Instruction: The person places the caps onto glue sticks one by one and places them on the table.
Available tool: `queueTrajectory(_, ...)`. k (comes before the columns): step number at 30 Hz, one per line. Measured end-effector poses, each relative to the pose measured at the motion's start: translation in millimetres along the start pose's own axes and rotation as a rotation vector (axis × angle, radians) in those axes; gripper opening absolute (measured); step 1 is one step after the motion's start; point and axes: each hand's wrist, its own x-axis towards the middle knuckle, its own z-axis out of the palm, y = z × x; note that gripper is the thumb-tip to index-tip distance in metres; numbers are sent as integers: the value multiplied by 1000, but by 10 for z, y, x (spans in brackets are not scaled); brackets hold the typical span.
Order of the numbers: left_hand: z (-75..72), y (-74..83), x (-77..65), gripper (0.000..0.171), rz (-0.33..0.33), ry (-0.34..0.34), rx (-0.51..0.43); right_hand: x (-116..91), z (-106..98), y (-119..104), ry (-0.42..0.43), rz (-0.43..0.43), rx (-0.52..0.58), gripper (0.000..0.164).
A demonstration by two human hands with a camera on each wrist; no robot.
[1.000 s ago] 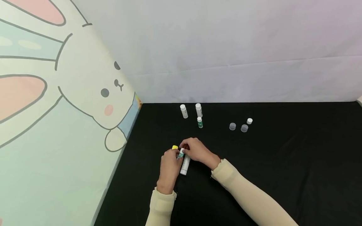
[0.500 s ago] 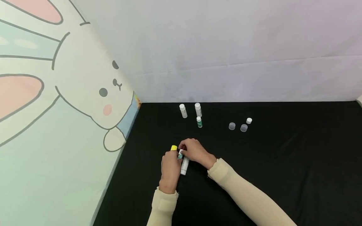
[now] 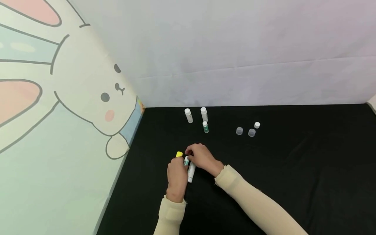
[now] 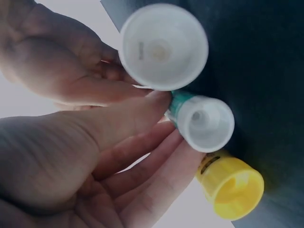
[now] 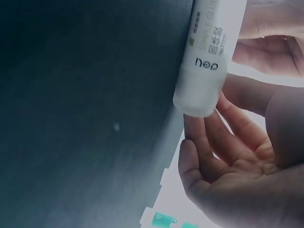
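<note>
Two neighbours, a yellow-capped stick point(image 3: 179, 154) and a white glue stick point(image 3: 191, 172), crowd the green-and-white stick point(image 3: 186, 161) pinched in the left hand's point(image 3: 177, 174) fingers; whether the right hand's point(image 3: 202, 156) curled fingers grip anything, I cannot tell. Behind stand three white-capped tubes point(image 3: 189, 116), left of translucent cups point(image 3: 251, 133).

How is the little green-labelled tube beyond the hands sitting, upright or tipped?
Upright: the tube stands on the black table, white end above its green label.
</note>
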Motion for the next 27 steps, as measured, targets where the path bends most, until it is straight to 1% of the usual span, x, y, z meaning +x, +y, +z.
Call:
queueTrajectory(3,-36,3,-6,12,1,4,-25,-43,-66,11,12,26,26,14)
queueTrajectory(7,-82,12,-1,10,31,26,-53,-133,-198,21,53,49,56,15)
queueTrajectory(11,-101,42,27,7,59,54,-104,-246,-328,47,95,37,62,16)
queueTrajectory(15,-85,109,52,7,62,68,-158,-372,-442,90,126,19,71,16)
queueTrajectory(21,-50,233,75,14,47,71,-195,-516,-577,129,164,-1,75,17)
queueTrajectory(27,-38,346,103,23,55,78,-223,-605,-675,179,199,16,69,19)
